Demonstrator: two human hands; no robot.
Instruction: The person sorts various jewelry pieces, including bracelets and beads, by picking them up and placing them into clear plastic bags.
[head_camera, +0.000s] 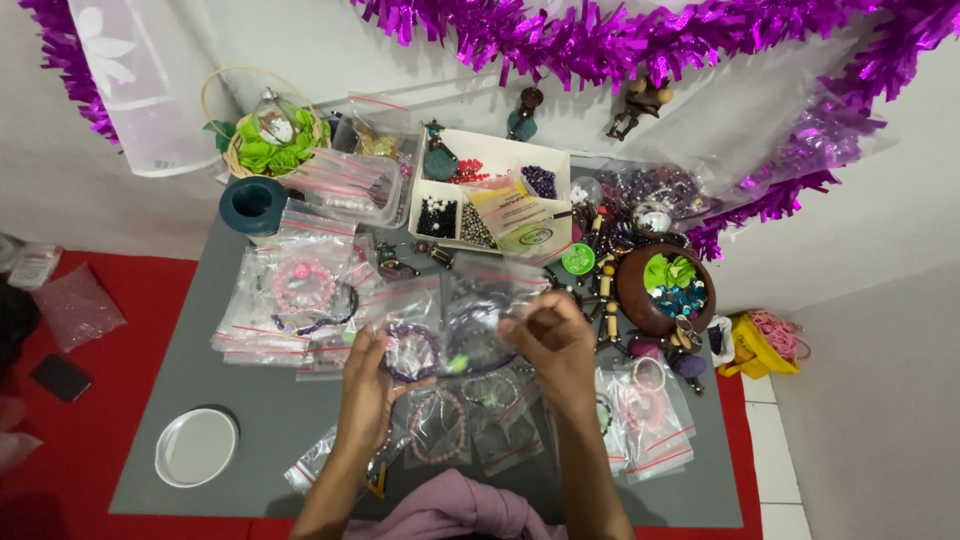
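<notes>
Nearest the viewer, a mauve sleeve (455, 510) lies at the lower edge, and above it both hands hold one small clear zip bag (470, 325) just over the grey surface (260, 420). The left hand (368, 385) pinches the bag's lower left side with fingers closed on it; the right hand (555, 345) has its fingers closed on the upper right edge. Inside sits a purple bead bracelet (415, 355). The bag is probably light, limp and slippery film, best held at its sealed edges; the beads are hard and round. Beyond lie more bagged bracelets (300, 295), a round white lid (196, 447) to the left, a brown bowl (662, 290), a white divided tray (500, 150) of beads, and purple tinsel (600, 40) farthest off.
</notes>
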